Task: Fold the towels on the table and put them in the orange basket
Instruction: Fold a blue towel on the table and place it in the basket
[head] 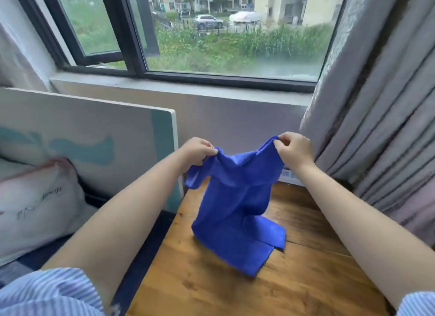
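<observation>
A bright blue towel hangs in the air above the wooden table, its lower end crumpled and resting on the tabletop. My left hand pinches the towel's upper left edge. My right hand pinches the upper right corner, a little higher. The cloth sags between the two hands. No orange basket is in view.
A grey curtain hangs close on the right of the table. A white and teal headboard panel and a pillow lie to the left. The window sill and wall stand just behind the table.
</observation>
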